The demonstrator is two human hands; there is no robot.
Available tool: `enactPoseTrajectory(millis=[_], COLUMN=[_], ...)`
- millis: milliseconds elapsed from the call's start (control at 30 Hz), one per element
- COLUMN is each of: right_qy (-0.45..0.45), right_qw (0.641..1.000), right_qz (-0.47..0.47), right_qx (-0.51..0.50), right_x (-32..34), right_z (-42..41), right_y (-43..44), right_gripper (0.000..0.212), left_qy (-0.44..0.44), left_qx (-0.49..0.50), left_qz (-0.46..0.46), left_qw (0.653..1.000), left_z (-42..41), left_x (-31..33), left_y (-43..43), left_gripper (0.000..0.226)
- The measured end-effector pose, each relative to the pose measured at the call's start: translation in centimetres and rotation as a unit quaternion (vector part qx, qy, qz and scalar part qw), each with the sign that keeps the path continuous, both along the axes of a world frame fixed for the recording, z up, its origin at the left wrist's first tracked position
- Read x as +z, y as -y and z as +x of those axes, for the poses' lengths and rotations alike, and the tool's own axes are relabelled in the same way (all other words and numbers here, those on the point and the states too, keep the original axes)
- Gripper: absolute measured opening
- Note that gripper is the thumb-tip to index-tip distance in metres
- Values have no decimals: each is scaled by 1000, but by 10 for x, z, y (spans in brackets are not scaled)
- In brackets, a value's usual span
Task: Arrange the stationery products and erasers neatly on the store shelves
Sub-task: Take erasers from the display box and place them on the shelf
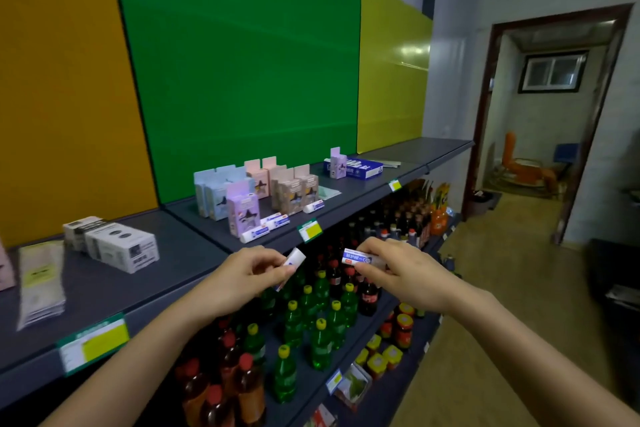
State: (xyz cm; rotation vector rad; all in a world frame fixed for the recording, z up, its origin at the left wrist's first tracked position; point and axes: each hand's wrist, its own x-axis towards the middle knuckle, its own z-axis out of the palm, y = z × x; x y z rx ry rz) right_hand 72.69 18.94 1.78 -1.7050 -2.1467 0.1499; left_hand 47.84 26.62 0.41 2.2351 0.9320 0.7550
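Both hands are raised in front of the shelf (pixel 180 263), apart from each other, each clamped on its own eraser. Our left hand (pixel 249 274) pinches an eraser (pixel 296 256) between thumb and fingers, with the white free end tilted up and to the right. Our right hand (pixel 398 270) grips a second eraser (pixel 356 257) by its right end. It lies roughly level, with the blue-and-white sleeve facing us. The two erasers are near each other but not touching. Both hang in the air just in front of the shelf's front edge, close to a price tag (pixel 309 230).

On the shelf, loose erasers (pixel 255 233) lie in a ragged line near the front edge, running back to the right. Just behind them stands a lilac box (pixel 244 213), upright. Blue boxes (pixel 211 194) stand behind it to the left and tan boxes (pixel 292 189) to the right, packed close together. Farther right, well apart from this group, a blue carton (pixel 360 168) lies flat with a small box (pixel 337 163) standing at its left end.

To the left, on the next shelf section, we see white boxes (pixel 114 243) lying stacked. Beside them lie flat packets (pixel 41 281) — their print is too blurred to read.

Below the hands, the lower shelf holds green bottles (pixel 311 322) and darker ones in rows.
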Motion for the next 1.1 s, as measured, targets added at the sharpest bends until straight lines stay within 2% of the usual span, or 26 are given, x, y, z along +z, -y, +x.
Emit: enactPoseTrajectory(millis=[100, 400, 767, 900, 1100], right_qy=[-4, -22, -36, -64, -80], right_qw=[1000, 1000, 999, 997, 991], right_qz=[5, 9, 22, 17, 3], right_qx=[4, -4, 0, 29, 108], right_x=[-7, -3, 11, 14, 18], right_z=[34, 141, 254, 294, 354], right_y=[-21, -112, -233, -278, -358], right_gripper=[17, 24, 22, 20, 15], left_qy=[11, 11, -7, -1, 48], left_qx=[-11, -18, -5, 17, 63], left_qz=[-14, -21, 12, 0, -35], left_qw=[1000, 1000, 1000, 1000, 996], left_z=[38, 160, 274, 312, 362], left_x=[-3, 2, 22, 23, 30], left_y=[-23, -119, -238, -273, -316], left_gripper=[23, 24, 26, 17, 18])
